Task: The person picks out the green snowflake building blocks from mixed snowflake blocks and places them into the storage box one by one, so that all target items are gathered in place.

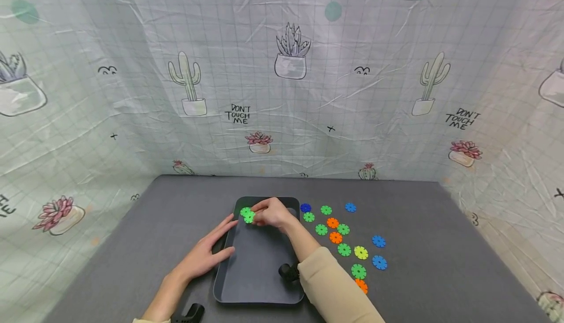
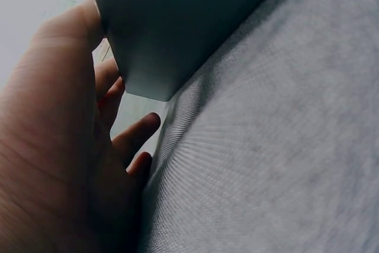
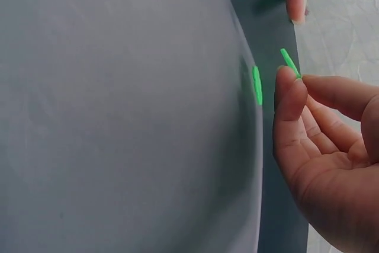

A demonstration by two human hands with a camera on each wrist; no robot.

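Over the far end of a dark tray point(image 1: 260, 264), my right hand point(image 1: 272, 213) pinches a green notched disc point(image 1: 249, 217) between thumb and fingertips. In the right wrist view that disc point(image 3: 289, 63) appears edge-on, tilted above the tray. A second green disc point(image 3: 257, 86) lies in the tray at its far end; from the head it is partly covered by the held one. My left hand point(image 1: 204, 257) is at the tray's left side with fingers extended. The left wrist view has this hand point(image 2: 53, 122) against the tray's outer wall point(image 2: 160, 45).
Several notched discs lie scattered right of the tray: green point(image 1: 344, 249), orange point(image 1: 336, 237), blue point(image 1: 379, 263), dark blue point(image 1: 306, 207) and yellow point(image 1: 361, 252). The grey table point(image 1: 423, 254) ends at a patterned cloth point(image 1: 326, 98) behind.
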